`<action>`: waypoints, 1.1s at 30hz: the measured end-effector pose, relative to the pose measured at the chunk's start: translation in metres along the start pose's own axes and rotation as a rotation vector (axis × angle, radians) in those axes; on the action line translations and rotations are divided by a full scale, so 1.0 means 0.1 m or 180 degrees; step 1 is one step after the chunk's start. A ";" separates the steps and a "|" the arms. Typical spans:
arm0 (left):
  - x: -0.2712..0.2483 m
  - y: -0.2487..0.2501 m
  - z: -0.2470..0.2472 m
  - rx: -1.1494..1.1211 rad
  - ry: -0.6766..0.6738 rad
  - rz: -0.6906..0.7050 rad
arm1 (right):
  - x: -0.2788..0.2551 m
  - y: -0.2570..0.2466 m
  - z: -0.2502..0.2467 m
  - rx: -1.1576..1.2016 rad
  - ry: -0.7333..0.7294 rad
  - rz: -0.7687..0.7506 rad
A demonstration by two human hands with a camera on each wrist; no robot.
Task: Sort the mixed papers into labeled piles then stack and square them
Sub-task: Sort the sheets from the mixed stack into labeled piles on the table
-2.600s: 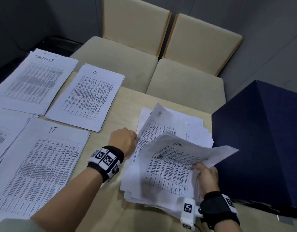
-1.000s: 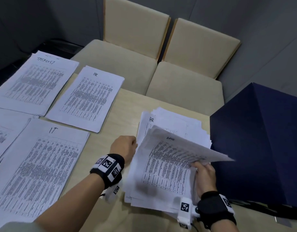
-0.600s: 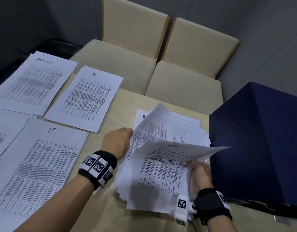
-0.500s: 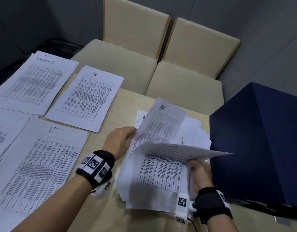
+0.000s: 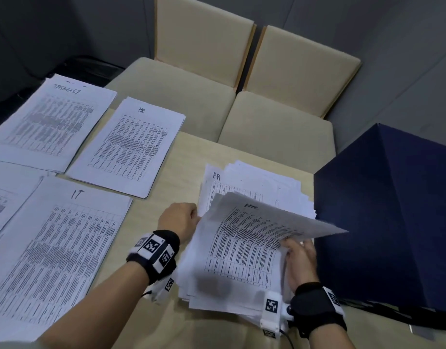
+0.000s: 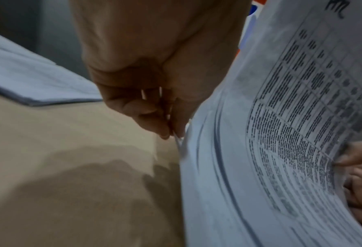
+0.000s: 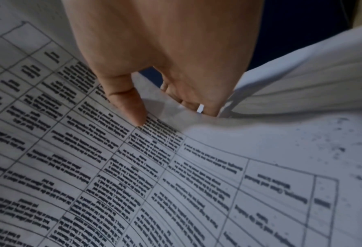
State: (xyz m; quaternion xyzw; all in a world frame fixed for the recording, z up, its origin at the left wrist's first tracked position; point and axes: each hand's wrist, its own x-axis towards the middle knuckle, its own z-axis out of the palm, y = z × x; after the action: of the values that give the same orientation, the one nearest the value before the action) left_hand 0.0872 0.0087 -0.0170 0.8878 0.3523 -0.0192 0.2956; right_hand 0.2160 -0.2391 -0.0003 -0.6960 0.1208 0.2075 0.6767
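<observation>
On the bench [image 5: 181,152], beside the dark blue box [image 5: 393,217], lies the mixed stack [image 5: 254,187], its left edge pinched by the left hand [image 5: 177,219] while the right hand [image 5: 301,260] pinches a lifted sheet [image 5: 252,238], apart from the HR pile [image 5: 131,144] and IT pile [image 5: 53,248].

The white printed sheet headed "HR" that stood raised at 12 o'clock of the mixed pile half a second ago now lies flat again on the loose white mixed paper pile [image 5: 264,187], its heading showing at the pile's 11 o'clock corner. The left hand [image 5: 177,219] has dropped back to the pile's 9 o'clock edge, its grip pinching a thin sheet edge there. The lifted bundle of printed sheets [image 5: 252,238] under the right hand [image 5: 301,260] sits slightly higher and flatter than a moment earlier.
</observation>
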 end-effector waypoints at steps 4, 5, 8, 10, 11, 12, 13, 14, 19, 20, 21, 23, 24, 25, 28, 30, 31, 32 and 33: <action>0.00 0.02 -0.06 -0.0146 0.0324 0.0722 | -0.04 -0.09 0.00 0.0034 -0.0012 0.0125; 0.00 0.01 -0.07 -0.0370 0.0375 0.0947 | -0.04 -0.10 0.01 0.0056 -0.0004 0.0139; -0.03 -0.04 -0.09 -0.0755 0.0401 0.1282 | -0.05 -0.11 0.01 0.0121 -0.0060 0.0071; -0.05 -0.04 -0.08 -0.0937 0.0407 0.1290 | -0.05 -0.11 0.01 0.0128 -0.0115 0.0039; -0.06 -0.05 -0.07 -0.1084 0.0387 0.1260 | -0.05 -0.12 0.01 0.0155 -0.0163 0.0027; -0.06 -0.06 -0.06 -0.1254 0.0311 0.1212 | -0.04 -0.10 0.00 0.0207 -0.0181 0.0009; -0.07 -0.07 -0.05 -0.1435 0.0201 0.1164 | -0.02 -0.10 0.00 0.0256 -0.0209 -0.0035; -0.07 -0.09 -0.05 -0.1599 0.0078 0.1116 | -0.02 -0.09 0.00 0.0306 -0.0245 -0.0084; -0.02 -0.07 0.00 -0.1526 0.0061 0.0617 | -0.01 -0.03 -0.05 0.0016 -0.0229 -0.0141; 0.00 -0.06 0.03 -0.1400 0.0174 0.0296 | 0.00 -0.03 -0.07 -0.0064 -0.0161 -0.0149; 0.02 -0.06 0.04 -0.1311 0.0207 -0.0017 | 0.01 -0.03 -0.07 -0.0116 -0.0099 -0.0145; 0.06 -0.04 0.07 -0.1102 0.0097 -0.0351 | 0.03 -0.02 -0.09 -0.0142 -0.0068 -0.0105; 0.07 -0.03 0.07 -0.0944 0.0037 -0.0326 | 0.00 -0.05 -0.09 -0.0103 -0.0112 -0.0064; 0.08 -0.01 0.07 -0.0779 0.0014 -0.0203 | -0.01 -0.06 -0.08 -0.0069 -0.0163 -0.0006; 0.09 0.01 0.04 -0.0426 0.0004 0.0128 | -0.09 -0.13 -0.05 -0.0027 -0.0143 -0.0047; 0.09 0.03 0.02 -0.0325 0.0059 0.0255 | -0.08 -0.13 -0.06 -0.0023 -0.0115 -0.0097; 0.08 0.03 0.00 -0.0302 0.0089 0.0290 | -0.08 -0.14 -0.06 0.0008 -0.0135 -0.0058; 0.07 0.05 -0.01 -0.0339 0.0107 0.0285 | -0.06 -0.13 -0.06 0.0098 -0.0127 -0.0004; 0.06 0.07 -0.03 -0.0450 0.0104 0.0231 | -0.05 -0.10 -0.05 0.0197 -0.0097 0.0054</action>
State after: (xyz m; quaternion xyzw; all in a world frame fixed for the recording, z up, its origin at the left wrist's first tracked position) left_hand 0.0953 0.0099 -0.0124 0.8770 0.3251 0.0310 0.3523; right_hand 0.2173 -0.2440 0.0111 -0.6705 0.1228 0.2200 0.6978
